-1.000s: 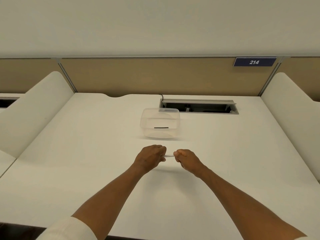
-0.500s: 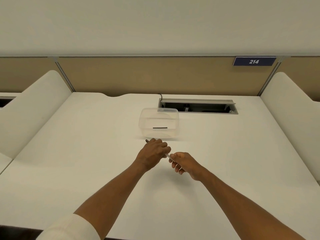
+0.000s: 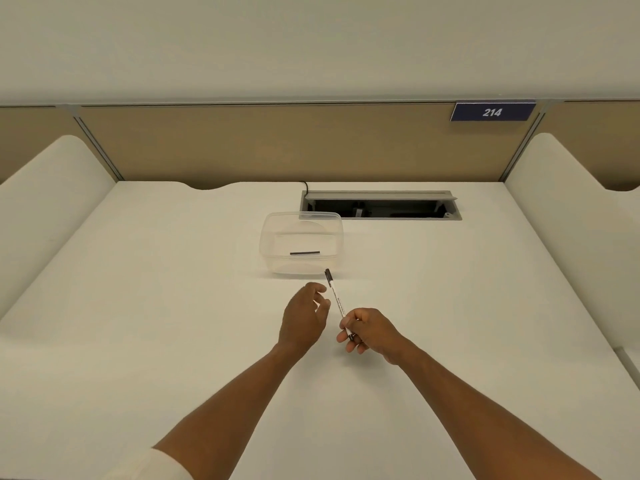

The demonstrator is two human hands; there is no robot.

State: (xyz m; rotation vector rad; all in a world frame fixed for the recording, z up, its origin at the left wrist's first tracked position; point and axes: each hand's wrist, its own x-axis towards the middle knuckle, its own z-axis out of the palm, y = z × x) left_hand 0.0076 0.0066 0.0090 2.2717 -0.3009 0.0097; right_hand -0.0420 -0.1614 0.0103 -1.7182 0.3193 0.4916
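Strip in clear tub; pen in right hand

**Surface Materials and Finishes**

Pen: smooth white plastic barrel with fine printed lettering and a matt black cap.
Container: clear, thin-walled plastic, smooth and slightly glossy, with faint highlights along the rim.
Desk: white top, smooth and matt.
Partition: tan panel, matt and cloth-like in look; the weave cannot be made out.
Hatch frame: grey, with a dull metal look.
Sleeve: white cloth, matt.
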